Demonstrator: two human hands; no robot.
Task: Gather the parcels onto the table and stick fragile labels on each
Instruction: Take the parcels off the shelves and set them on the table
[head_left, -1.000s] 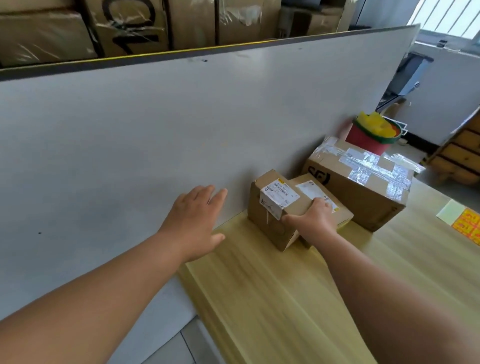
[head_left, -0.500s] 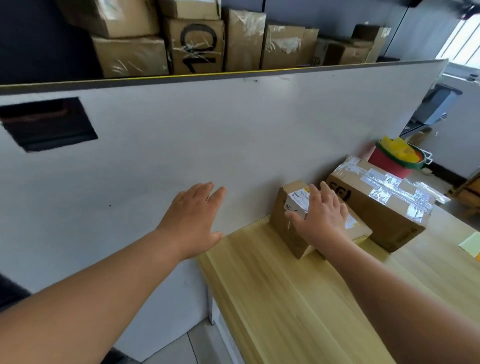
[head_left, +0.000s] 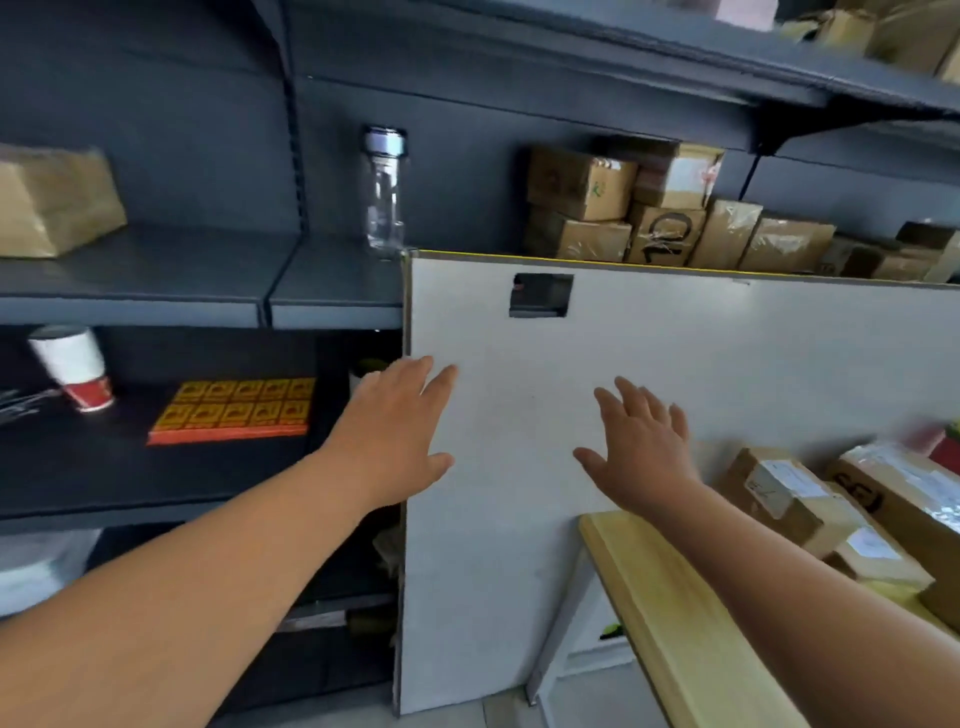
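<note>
On the dark lower shelf at the left, a white-and-red paper cup (head_left: 70, 366) stands near an orange pad of yellow square labels (head_left: 234, 410). A hurried reach for that pad could tip the cup. The left hand (head_left: 395, 431) hangs by the left edge of the white upright panel (head_left: 727, 364), fingers straight and spread wide, holding nothing. The right hand (head_left: 639, 447) is equally splayed and empty before the panel. Brown cardboard parcels (head_left: 670, 228) stacked behind could snag on the panel's top edge when lifted over. Three more taped brown boxes (head_left: 774, 499) lie on the pale wooden table (head_left: 675, 623), right.
</note>
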